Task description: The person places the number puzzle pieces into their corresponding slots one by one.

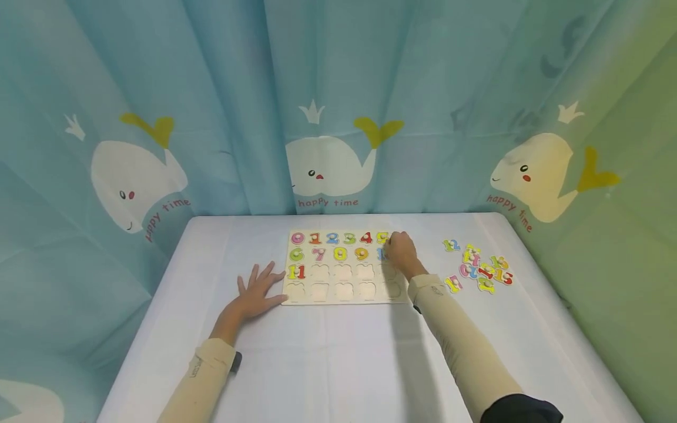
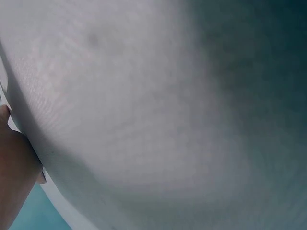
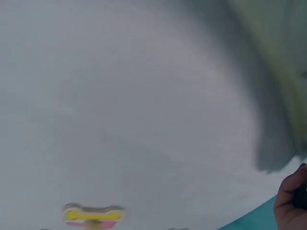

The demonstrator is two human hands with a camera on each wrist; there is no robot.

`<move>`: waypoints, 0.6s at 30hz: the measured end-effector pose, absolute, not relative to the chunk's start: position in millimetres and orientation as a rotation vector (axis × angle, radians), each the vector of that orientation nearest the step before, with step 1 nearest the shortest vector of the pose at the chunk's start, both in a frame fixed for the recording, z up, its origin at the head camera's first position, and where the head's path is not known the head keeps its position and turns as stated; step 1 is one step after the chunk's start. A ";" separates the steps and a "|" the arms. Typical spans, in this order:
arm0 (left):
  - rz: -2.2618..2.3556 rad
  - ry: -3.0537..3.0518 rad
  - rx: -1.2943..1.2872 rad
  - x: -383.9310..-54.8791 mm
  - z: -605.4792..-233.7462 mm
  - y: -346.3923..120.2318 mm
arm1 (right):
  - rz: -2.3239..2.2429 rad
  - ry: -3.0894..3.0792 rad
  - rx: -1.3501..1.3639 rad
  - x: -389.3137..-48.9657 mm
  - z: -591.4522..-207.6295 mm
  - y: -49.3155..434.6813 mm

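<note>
A wooden number puzzle board (image 1: pixel 332 288) lies on the table, with number pieces in its upper rows and a red-and-yellow 11 piece (image 1: pixel 297 272) in the third. My right hand (image 1: pixel 403 254) is over the board's upper right corner, fingers curled down at a blue number piece (image 1: pixel 380 254) right below the green-and-yellow 5 piece (image 1: pixel 382 237). The hand covers part of that blue piece and its fingertips. Flat on the table, my left hand (image 1: pixel 257 294) has its fingers spread and its thumb at the board's lower left edge. In the right wrist view, curled fingers (image 3: pixel 290 189) show at the edge.
Several loose number pieces (image 1: pixel 485 271) lie in a cluster right of the board, some overlapping. A blue-and-green 12 piece (image 1: pixel 451 245) and a yellow-and-pink piece (image 1: pixel 453 284) sit nearer the board. Behind the white table (image 1: pixel 233 247) hangs a whale-print curtain (image 1: pixel 243 147).
</note>
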State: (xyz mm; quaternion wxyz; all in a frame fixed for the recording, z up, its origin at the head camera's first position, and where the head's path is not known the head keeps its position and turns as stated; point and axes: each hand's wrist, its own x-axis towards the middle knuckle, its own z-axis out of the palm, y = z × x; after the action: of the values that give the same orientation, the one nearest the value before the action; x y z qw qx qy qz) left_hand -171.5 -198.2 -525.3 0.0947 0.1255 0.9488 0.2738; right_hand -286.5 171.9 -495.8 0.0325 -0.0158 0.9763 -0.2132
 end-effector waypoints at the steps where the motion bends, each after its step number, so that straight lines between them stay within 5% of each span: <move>1: 0.810 2.814 0.375 -171.2 -525.0 -198.4 | -0.618 3.002 -0.027 -285.9 -496.7 178.6; 18: 0.837 2.810 0.361 -174.3 -529.1 -198.9 | -0.392 3.118 0.082 -278.2 -493.8 290.0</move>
State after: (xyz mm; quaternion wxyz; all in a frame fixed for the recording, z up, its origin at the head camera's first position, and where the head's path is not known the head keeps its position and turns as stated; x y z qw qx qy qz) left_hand -174.3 -198.9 -529.1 0.0937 0.1215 0.9470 0.2823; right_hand -278.2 290.0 -493.8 -0.0010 0.0261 0.9918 -0.1248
